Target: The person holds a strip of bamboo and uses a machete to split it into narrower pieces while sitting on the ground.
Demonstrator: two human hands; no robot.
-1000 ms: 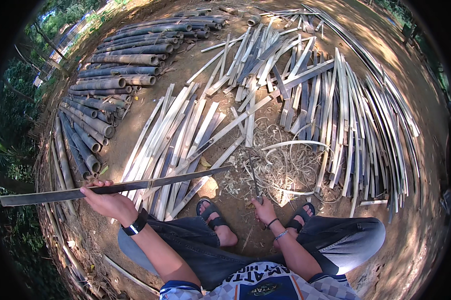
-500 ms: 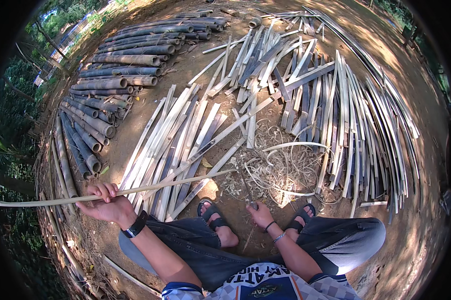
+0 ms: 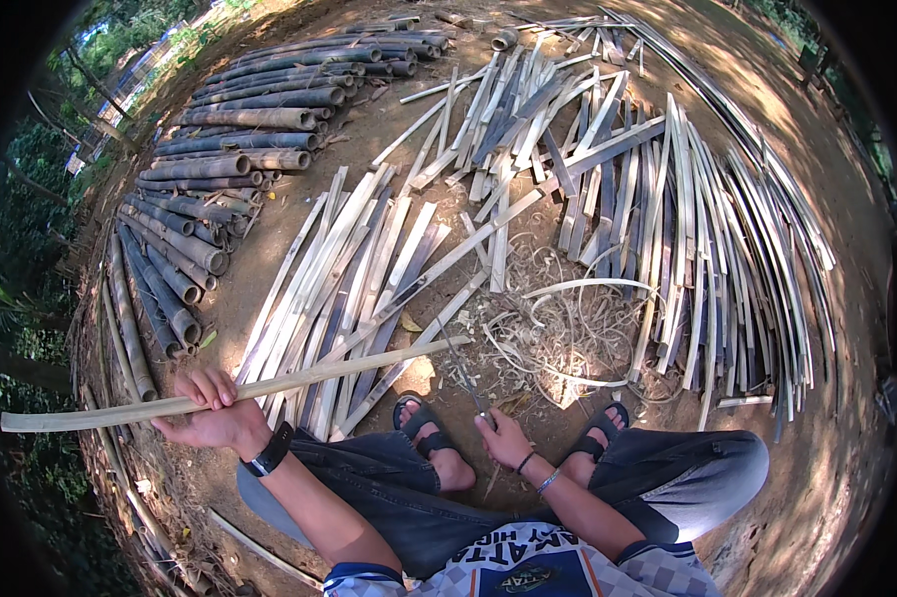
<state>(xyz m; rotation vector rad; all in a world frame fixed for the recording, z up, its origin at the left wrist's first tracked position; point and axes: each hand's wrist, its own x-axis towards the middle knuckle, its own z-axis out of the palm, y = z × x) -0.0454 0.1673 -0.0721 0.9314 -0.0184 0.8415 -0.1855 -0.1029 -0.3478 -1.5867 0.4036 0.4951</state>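
A long pale bamboo strip [image 3: 319, 373] lies across my left hand [image 3: 216, 416], its broad side showing. My left fingers curl over it, and its far end reaches right to the middle of the view. My right hand [image 3: 506, 442], between my feet, is closed around the handle of a knife [image 3: 465, 378]. The thin dark blade points up and left, its tip close to the strip's right end; whether they touch I cannot tell. Below the strip, a stack of split bamboo slats [image 3: 314, 284] fans out on the ground.
Curly bamboo shavings [image 3: 558, 333] heap up beyond my right foot. More split slats [image 3: 692, 239] spread to the right, with another pile [image 3: 513, 109] farther back. Dark whole bamboo poles [image 3: 240, 119] lie at the left. My sandalled feet [image 3: 439, 448] frame the knife hand.
The strip has turned in my left hand, showing more of its broad face. My right hand has shifted slightly left, and the knife blade now shows more clearly near the strip's end.
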